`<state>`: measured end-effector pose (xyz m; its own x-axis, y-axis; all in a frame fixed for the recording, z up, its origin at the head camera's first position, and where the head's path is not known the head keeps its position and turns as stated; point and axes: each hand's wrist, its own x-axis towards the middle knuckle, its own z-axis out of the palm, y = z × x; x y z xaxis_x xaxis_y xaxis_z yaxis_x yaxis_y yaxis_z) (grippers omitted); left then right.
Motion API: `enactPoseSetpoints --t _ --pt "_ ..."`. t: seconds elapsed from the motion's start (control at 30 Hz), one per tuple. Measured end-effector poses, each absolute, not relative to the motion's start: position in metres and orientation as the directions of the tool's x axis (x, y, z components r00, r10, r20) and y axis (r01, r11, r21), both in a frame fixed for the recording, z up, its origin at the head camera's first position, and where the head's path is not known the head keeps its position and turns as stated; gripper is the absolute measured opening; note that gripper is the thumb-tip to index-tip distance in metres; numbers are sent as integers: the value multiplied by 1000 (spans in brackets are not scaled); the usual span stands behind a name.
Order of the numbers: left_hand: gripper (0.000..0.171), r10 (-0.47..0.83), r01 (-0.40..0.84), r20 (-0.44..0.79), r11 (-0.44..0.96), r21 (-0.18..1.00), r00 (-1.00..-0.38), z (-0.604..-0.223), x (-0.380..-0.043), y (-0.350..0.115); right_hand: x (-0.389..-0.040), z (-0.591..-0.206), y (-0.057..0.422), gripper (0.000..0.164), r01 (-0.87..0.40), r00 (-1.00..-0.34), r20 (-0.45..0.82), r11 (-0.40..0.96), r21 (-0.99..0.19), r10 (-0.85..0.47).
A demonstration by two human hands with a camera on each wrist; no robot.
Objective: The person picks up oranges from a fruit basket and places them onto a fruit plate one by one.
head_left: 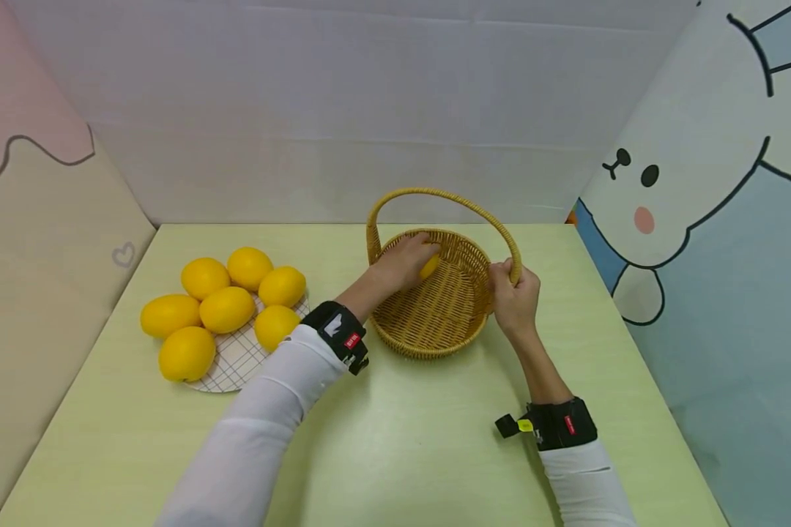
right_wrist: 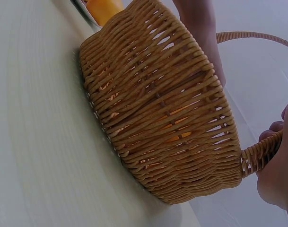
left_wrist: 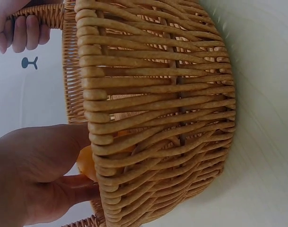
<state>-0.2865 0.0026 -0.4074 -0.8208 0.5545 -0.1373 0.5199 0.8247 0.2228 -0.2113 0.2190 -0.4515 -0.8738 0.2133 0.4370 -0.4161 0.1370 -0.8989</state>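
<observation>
A woven basket (head_left: 428, 315) with a tall arched handle (head_left: 428, 192) stands on the table. My left hand (head_left: 405, 260) reaches over the rim into it, fingers around a yellow lemon-shaped fruit (head_left: 430, 266). In the left wrist view, that fruit (left_wrist: 87, 163) shows between thumb and fingers behind the basket wall, which hides the fingertips. My right hand (head_left: 515, 296) grips the handle low on its right side, close to the rim. The right wrist view has the right hand (right_wrist: 278, 161) wrapped round the handle's base.
Several more yellow fruits (head_left: 227, 309) lie to the left, on and around a round white mat with a dark grid (head_left: 234, 366). The pale table (head_left: 395, 454) meets a white wall (head_left: 369, 110) behind, and printed panels stand at both sides.
</observation>
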Motion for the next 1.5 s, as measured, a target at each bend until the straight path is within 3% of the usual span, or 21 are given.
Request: enactPoseSetpoints --t 0.6,1.5 --pt "72 570 537 -97 810 237 -816 -409 -281 0 -212 -451 222 44 -427 -873 446 132 -895 198" --pt "66 608 615 172 664 426 -775 -378 -242 -49 -209 -449 220 41 -402 -875 422 131 -906 236"
